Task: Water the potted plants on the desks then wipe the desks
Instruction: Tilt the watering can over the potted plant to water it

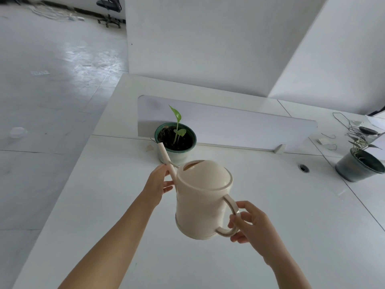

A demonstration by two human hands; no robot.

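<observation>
Right grip (249,223) pinches the watering can (201,199) handle; left grip (158,182) holds its spout, whose tip is at the soil-filled green pot's (179,156) rim.

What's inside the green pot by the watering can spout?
Dark soil and a small seedling sit in the green pot. The spout overlaps its left rim; below the soil is hidden.

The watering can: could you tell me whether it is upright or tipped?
Slightly tipped, it seems: the watering can leans toward the green pot, spout tip at its rim. Pouring water: cannot tell.
</observation>
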